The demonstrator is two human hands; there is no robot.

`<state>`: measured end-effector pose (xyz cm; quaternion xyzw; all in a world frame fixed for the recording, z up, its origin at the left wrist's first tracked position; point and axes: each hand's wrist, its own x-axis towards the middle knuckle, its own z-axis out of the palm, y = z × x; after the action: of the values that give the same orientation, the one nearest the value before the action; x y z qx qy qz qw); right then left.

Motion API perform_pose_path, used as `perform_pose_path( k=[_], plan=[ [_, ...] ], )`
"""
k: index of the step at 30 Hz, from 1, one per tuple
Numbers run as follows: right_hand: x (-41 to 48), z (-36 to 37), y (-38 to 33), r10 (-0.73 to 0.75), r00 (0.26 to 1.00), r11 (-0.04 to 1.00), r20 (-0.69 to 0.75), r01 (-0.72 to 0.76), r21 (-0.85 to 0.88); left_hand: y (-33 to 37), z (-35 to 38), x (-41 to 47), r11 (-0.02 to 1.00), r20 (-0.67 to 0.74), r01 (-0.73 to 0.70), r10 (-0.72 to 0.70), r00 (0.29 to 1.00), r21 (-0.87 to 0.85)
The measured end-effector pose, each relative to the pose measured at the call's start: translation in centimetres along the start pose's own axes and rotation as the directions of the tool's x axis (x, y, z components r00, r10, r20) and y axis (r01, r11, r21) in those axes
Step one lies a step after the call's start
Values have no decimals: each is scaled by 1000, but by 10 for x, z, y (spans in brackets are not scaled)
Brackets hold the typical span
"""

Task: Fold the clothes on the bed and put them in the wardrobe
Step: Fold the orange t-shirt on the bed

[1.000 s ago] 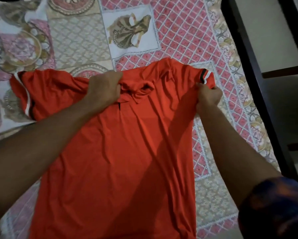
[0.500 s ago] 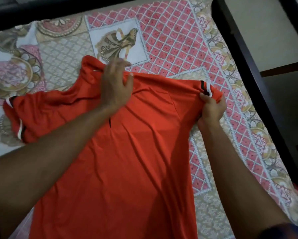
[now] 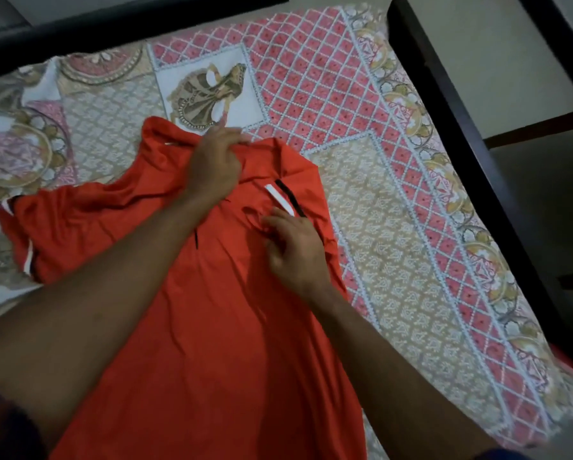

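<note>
One red shirt (image 3: 212, 327) lies flat on the bed (image 3: 394, 227) in the head view. On it, the left hand (image 3: 212, 164) pinches the collar (image 3: 159, 134). The right hand (image 3: 295, 250) rests loose-fingered on the folded-in sleeve (image 3: 285, 197). With the other sleeve (image 3: 46, 234) unfolded, folding looks barely begun. No wardrobe shows.

No readable text, labels or numbers anywhere.

Hem of shirt (image 3: 212, 327) cut off below, collar (image 3: 160, 136) partly hidden under left hand (image 3: 212, 167)
</note>
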<state>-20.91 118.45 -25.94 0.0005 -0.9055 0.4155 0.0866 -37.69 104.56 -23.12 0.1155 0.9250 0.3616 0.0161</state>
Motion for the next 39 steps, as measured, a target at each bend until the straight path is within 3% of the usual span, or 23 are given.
perform_pose_path(
  k=[3,7,8,11,13,15,17,19,22,25,27,28,30,31,33,36,37,39],
  plan=[
    [-13,1,-20,-50,996,994,-71,56,96,-34,-51,-39,978,-236,206,-211,949,-45],
    [-5,21,-54,-30,999,993,-23,32,109,-94,-100,-126,973,-337,160,-96,937,166],
    [5,36,-64,-33,999,994,28,30,107,-111,-112,-149,960,-388,220,-138,911,175],
    [40,87,-107,-104,979,991,176,88,96,-155,-132,-205,862,-537,502,-390,748,73],
    [65,125,-139,-177,941,984,289,158,87,-173,-139,-221,766,-553,639,-562,615,-68],
    [90,157,-162,-210,904,978,373,196,76,-177,-144,-214,648,-493,733,-716,495,-207],
    [111,189,-177,-234,874,971,425,229,64,-180,-148,-202,588,-415,766,-784,462,-259],
    [130,231,-201,-223,838,971,499,236,39,-199,-158,-198,586,-373,765,-795,479,-268],
    [154,271,-221,-82,760,979,644,183,-91,-207,-164,-194,598,-317,773,-790,525,-213],
    [161,289,-230,-73,704,960,707,242,-142,-212,-170,-199,646,-405,732,-741,535,-215],
    [165,297,-237,-128,697,948,706,296,-120,-219,-178,-207,645,-495,696,-738,460,-316],
    [166,299,-240,-167,688,956,706,288,-54,-221,-183,-212,604,-499,683,-776,386,-412],
    [167,297,-245,-195,680,979,707,181,97,-222,-188,-219,505,-436,564,-860,266,-653],
    [168,299,-248,-175,685,984,707,108,139,-227,-189,-220,463,-394,489,-886,244,-739],
    [169,296,-251,-87,690,989,719,-24,144,-225,-196,-218,340,-256,357,-931,261,-870],
    [169,297,-258,3,602,981,799,-159,116,-227,-207,-211,-54,139,228,-917,374,-972],
    [169,297,-262,32,558,974,829,-205,101,-230,-208,-209,-95,180,219,-894,410,-971],
    [168,298,-270,42,490,978,871,-198,65,-231,-210,-207,94,34,263,-895,444,-960]
  ],
)
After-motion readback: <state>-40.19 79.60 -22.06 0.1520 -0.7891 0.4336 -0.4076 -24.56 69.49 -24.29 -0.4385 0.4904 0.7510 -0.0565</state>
